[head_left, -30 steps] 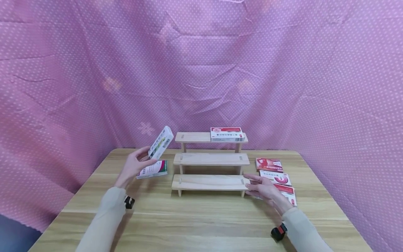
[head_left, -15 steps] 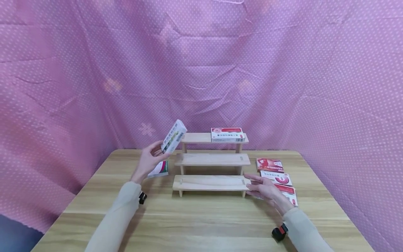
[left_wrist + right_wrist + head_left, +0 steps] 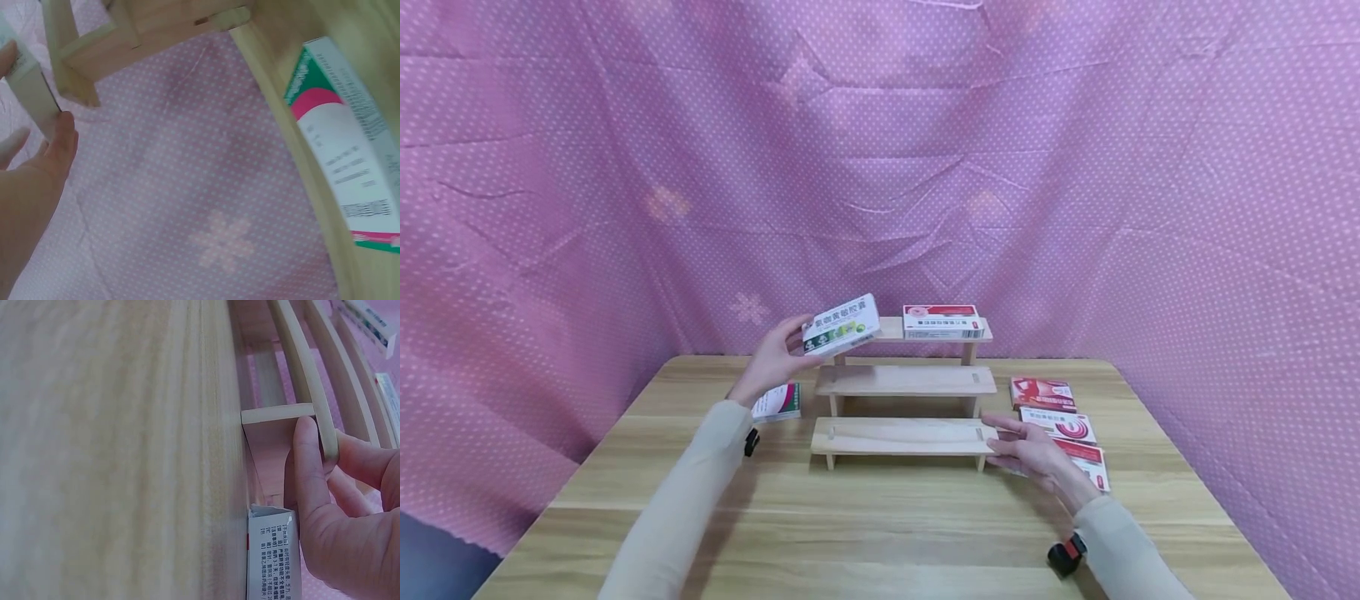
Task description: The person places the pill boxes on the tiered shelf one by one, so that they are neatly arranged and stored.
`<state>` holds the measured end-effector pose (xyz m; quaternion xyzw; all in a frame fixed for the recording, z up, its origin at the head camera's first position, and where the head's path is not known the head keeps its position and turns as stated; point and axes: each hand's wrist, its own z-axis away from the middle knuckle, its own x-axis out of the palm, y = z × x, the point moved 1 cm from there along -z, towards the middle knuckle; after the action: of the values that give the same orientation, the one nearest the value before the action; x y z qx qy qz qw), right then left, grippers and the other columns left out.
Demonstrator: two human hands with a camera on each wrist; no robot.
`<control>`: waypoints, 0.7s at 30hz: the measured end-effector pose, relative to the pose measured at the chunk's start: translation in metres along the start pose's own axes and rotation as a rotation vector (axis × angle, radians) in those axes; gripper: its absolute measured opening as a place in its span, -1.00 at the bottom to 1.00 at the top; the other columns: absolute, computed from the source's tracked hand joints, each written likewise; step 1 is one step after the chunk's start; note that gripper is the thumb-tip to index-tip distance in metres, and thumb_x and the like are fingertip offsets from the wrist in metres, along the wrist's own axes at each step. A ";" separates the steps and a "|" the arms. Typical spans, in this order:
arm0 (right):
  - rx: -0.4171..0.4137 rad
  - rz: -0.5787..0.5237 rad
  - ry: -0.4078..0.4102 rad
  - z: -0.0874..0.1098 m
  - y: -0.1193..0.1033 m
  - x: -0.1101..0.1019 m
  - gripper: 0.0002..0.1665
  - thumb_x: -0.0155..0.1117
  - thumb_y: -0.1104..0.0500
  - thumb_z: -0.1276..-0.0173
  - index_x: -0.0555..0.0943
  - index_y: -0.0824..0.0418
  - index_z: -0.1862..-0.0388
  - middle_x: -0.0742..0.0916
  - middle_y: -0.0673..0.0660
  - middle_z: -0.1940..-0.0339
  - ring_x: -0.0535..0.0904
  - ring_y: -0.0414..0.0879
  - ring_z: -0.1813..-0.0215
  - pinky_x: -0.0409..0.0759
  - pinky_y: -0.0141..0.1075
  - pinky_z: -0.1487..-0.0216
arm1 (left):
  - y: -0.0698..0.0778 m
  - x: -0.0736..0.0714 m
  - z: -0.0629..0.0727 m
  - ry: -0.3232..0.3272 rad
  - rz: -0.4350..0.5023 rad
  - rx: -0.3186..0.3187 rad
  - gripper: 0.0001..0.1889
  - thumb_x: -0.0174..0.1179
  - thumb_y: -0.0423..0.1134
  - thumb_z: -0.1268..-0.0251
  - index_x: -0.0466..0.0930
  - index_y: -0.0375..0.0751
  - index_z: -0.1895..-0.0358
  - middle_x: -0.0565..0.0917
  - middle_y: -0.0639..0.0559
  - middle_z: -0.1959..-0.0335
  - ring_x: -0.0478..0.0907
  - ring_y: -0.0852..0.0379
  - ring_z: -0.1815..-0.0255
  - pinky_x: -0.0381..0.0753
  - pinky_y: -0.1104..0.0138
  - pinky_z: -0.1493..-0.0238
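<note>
My left hand (image 3: 771, 360) grips a white and green medicine box (image 3: 842, 326) by its left end. It holds the box tilted, in front of the left part of the top tier of a three-tier wooden display rack (image 3: 904, 380). In the left wrist view only the pale edge of that box (image 3: 32, 87) shows, between thumb and fingers. My right hand (image 3: 1037, 454) pinches the right end of the rack's bottom tier. Thumb above and finger below the board are plain in the right wrist view, where the hand (image 3: 340, 515) is close up.
A red and white medicine box (image 3: 942, 322) lies on the top tier's right half. On the table (image 3: 880, 533), several medicine boxes, such as a red one (image 3: 1042, 394), lie right of the rack. A green and pink box (image 3: 778, 402) lies left. Pink dotted cloth (image 3: 880, 167) hangs behind.
My left hand has carried the white and green box rightward from the table's left side to the top tier and turned it from steep to flatter. My right hand stays on the rack.
</note>
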<state>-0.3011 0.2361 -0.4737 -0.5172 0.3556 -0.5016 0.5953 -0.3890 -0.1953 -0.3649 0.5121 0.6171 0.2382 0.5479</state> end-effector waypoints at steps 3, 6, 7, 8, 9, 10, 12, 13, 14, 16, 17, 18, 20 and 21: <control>0.004 -0.002 0.008 0.000 0.000 0.001 -0.30 0.14 0.38 -0.41 0.21 0.34 -0.50 0.43 0.38 -0.37 0.67 -0.12 0.01 0.69 -0.21 -0.11 | 0.007 0.001 -0.008 -0.061 -0.011 0.002 -0.12 0.40 -0.43 -0.07 0.17 -0.16 -0.50 0.32 -0.22 -0.40 0.38 -0.18 -0.39 0.57 0.28 -0.24; 0.010 -0.008 0.014 0.000 0.000 0.001 -0.30 0.14 0.38 -0.41 0.21 0.33 -0.50 0.42 0.39 -0.38 0.67 -0.12 0.02 0.69 -0.21 -0.11 | 0.012 0.002 -0.016 -0.105 -0.014 -0.016 -0.11 0.38 -0.44 -0.10 0.12 -0.17 -0.52 0.31 -0.23 -0.43 0.37 -0.18 -0.40 0.56 0.20 -0.27; 0.012 -0.010 0.014 0.000 0.000 0.001 -0.30 0.13 0.38 -0.41 0.21 0.33 -0.50 0.41 0.39 -0.38 0.67 -0.12 0.02 0.69 -0.21 -0.11 | 0.014 0.003 -0.018 -0.114 -0.014 -0.021 -0.10 0.38 -0.44 -0.10 0.11 -0.18 -0.52 0.31 -0.24 -0.43 0.37 -0.18 -0.40 0.54 0.17 -0.28; 0.012 -0.011 0.015 0.000 0.000 0.001 -0.30 0.14 0.38 -0.41 0.21 0.33 -0.50 0.42 0.39 -0.38 0.67 -0.12 0.02 0.69 -0.21 -0.11 | 0.015 0.004 -0.021 -0.120 -0.020 -0.031 -0.09 0.39 -0.42 -0.09 0.10 -0.18 -0.53 0.31 -0.22 -0.44 0.35 -0.17 -0.41 0.52 0.16 -0.31; 0.018 -0.016 0.022 0.000 0.000 0.000 -0.30 0.15 0.38 -0.41 0.22 0.32 -0.50 0.44 0.37 -0.36 0.67 -0.12 0.03 0.69 -0.21 -0.10 | 0.017 0.004 -0.023 -0.125 -0.023 -0.044 -0.09 0.39 -0.42 -0.09 0.10 -0.18 -0.53 0.30 -0.21 -0.45 0.33 -0.17 -0.43 0.50 0.14 -0.33; 0.019 -0.016 0.020 0.001 0.000 0.000 -0.30 0.15 0.38 -0.41 0.21 0.32 -0.50 0.45 0.37 -0.36 0.67 -0.12 0.03 0.69 -0.21 -0.10 | 0.018 0.005 -0.025 -0.131 -0.033 -0.053 -0.08 0.39 -0.42 -0.09 0.09 -0.18 -0.53 0.28 -0.20 -0.46 0.31 -0.17 -0.45 0.47 0.13 -0.35; 0.023 -0.022 0.025 0.001 0.000 0.000 -0.30 0.15 0.38 -0.41 0.22 0.32 -0.50 0.49 0.34 -0.32 0.67 -0.11 0.03 0.70 -0.21 -0.09 | 0.020 0.007 -0.029 -0.141 -0.049 -0.070 -0.08 0.39 -0.43 -0.08 0.10 -0.19 -0.53 0.24 -0.19 -0.49 0.25 -0.18 -0.48 0.43 0.11 -0.39; 0.023 -0.024 0.025 0.001 0.000 -0.001 -0.30 0.15 0.38 -0.41 0.22 0.32 -0.50 0.51 0.33 -0.31 0.67 -0.10 0.03 0.70 -0.21 -0.09 | 0.021 0.007 -0.031 -0.146 -0.055 -0.074 -0.09 0.39 -0.44 -0.08 0.11 -0.19 -0.52 0.23 -0.20 -0.49 0.24 -0.19 -0.49 0.42 0.09 -0.40; 0.022 -0.023 0.023 0.001 0.000 -0.001 -0.30 0.15 0.38 -0.41 0.22 0.32 -0.50 0.52 0.32 -0.29 0.67 -0.10 0.03 0.70 -0.21 -0.09 | 0.022 0.008 -0.033 -0.149 -0.067 -0.081 -0.10 0.38 -0.45 -0.08 0.12 -0.18 -0.52 0.23 -0.20 -0.49 0.23 -0.19 -0.49 0.42 0.09 -0.40; 0.022 -0.023 0.021 0.001 0.000 -0.001 -0.30 0.15 0.37 -0.41 0.22 0.31 -0.50 0.54 0.29 -0.27 0.67 -0.10 0.03 0.70 -0.21 -0.09 | 0.024 0.009 -0.036 -0.157 -0.088 -0.090 -0.11 0.36 -0.47 -0.10 0.13 -0.18 -0.52 0.25 -0.21 -0.48 0.25 -0.20 -0.48 0.44 0.08 -0.38; 0.021 -0.023 0.021 0.001 0.000 -0.002 -0.30 0.15 0.37 -0.41 0.22 0.31 -0.50 0.55 0.29 -0.27 0.67 -0.10 0.03 0.70 -0.21 -0.09 | 0.026 0.010 -0.038 -0.160 -0.095 -0.097 -0.12 0.36 -0.47 -0.10 0.14 -0.17 -0.52 0.28 -0.21 -0.47 0.28 -0.20 -0.46 0.46 0.07 -0.37; 0.019 -0.022 0.020 0.001 0.000 -0.002 -0.30 0.16 0.37 -0.41 0.22 0.31 -0.50 0.55 0.29 -0.27 0.67 -0.10 0.03 0.70 -0.21 -0.09 | 0.026 0.010 -0.039 -0.166 -0.097 -0.099 -0.13 0.34 -0.48 -0.11 0.14 -0.17 -0.52 0.31 -0.22 -0.44 0.31 -0.20 -0.44 0.47 0.06 -0.36; 0.020 -0.022 0.021 0.001 0.000 -0.002 -0.30 0.17 0.37 -0.41 0.23 0.31 -0.49 0.55 0.30 -0.27 0.67 -0.09 0.02 0.69 -0.20 -0.10 | 0.027 0.011 -0.042 -0.175 -0.120 -0.091 -0.13 0.34 -0.46 -0.12 0.12 -0.19 -0.52 0.37 -0.24 -0.40 0.37 -0.20 -0.39 0.48 0.05 -0.35; 0.022 -0.023 0.026 0.000 0.000 -0.002 -0.30 0.17 0.36 -0.40 0.24 0.31 -0.49 0.55 0.30 -0.28 0.68 -0.09 0.02 0.70 -0.20 -0.09 | 0.027 0.011 -0.043 -0.182 -0.131 -0.084 -0.13 0.33 -0.45 -0.14 0.10 -0.21 -0.53 0.38 -0.26 -0.38 0.38 -0.20 -0.37 0.47 0.03 -0.35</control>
<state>-0.3014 0.2382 -0.4736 -0.5080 0.3517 -0.5189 0.5907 -0.4173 -0.1645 -0.3341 0.4668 0.5863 0.1799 0.6371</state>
